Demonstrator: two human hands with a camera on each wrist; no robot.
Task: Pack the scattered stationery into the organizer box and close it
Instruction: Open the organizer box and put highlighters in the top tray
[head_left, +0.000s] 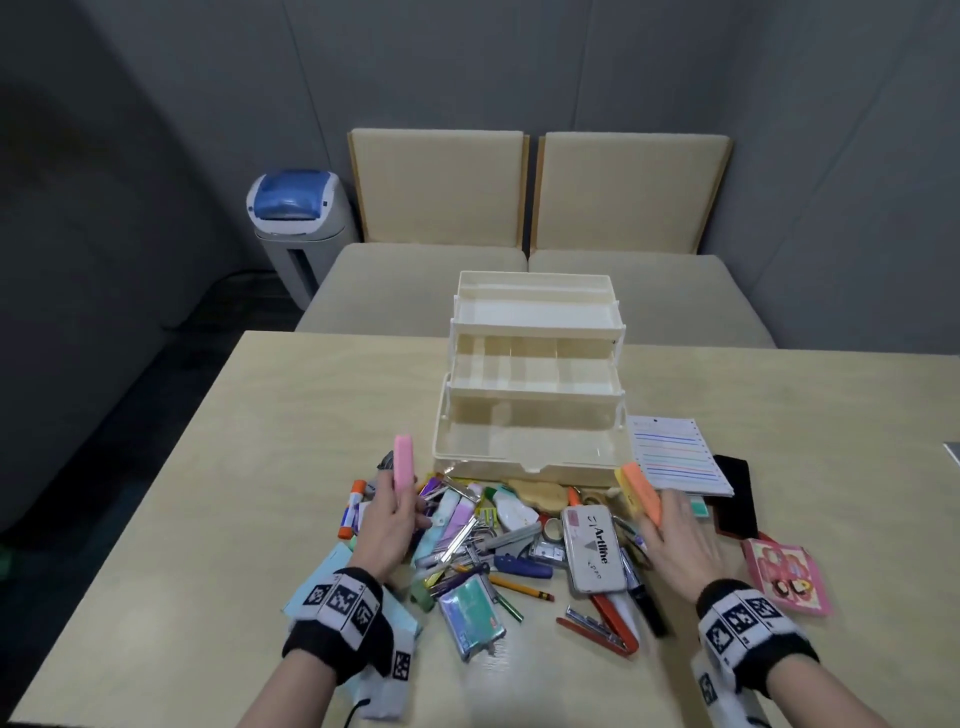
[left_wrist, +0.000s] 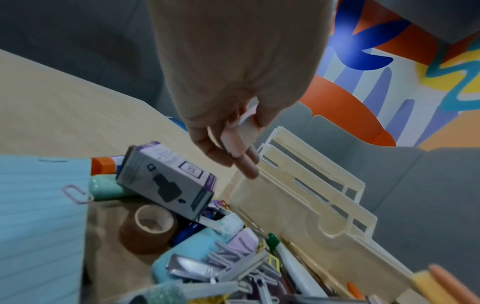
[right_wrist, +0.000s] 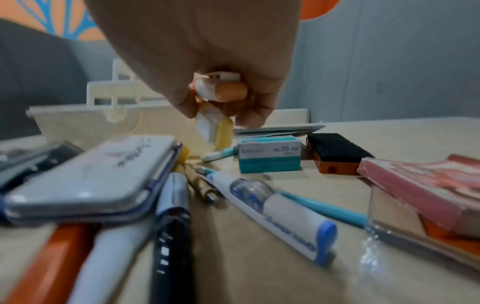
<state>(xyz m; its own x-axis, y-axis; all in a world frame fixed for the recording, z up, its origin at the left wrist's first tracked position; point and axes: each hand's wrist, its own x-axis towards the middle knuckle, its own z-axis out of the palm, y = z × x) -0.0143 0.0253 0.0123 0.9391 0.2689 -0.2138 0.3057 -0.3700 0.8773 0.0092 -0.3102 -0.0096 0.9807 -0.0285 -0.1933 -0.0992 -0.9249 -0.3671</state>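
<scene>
A cream organizer box (head_left: 530, 447) stands open on the table, its tiers fanned up and back. My left hand (head_left: 392, 514) grips a pink highlighter (head_left: 404, 467) upright, just left of the box front; the left wrist view shows the pink highlighter (left_wrist: 239, 144) between the fingers. My right hand (head_left: 670, 525) holds an orange highlighter (head_left: 644, 491) and a yellow one (head_left: 626, 486) at the box's front right corner. The right wrist view shows the orange highlighter (right_wrist: 228, 90) and the yellow one (right_wrist: 223, 131) in the curled fingers. Scattered stationery (head_left: 493, 540) lies between my hands.
An Artline tin (head_left: 595, 545), red stapler (head_left: 602, 623), pencil (head_left: 519, 587) and clips fill the pile. A lined notepad (head_left: 675, 457), black phone (head_left: 735, 493) and pink packet (head_left: 784, 577) lie right. Blue paper (head_left: 332, 566) and a glue stick (head_left: 353, 506) lie left.
</scene>
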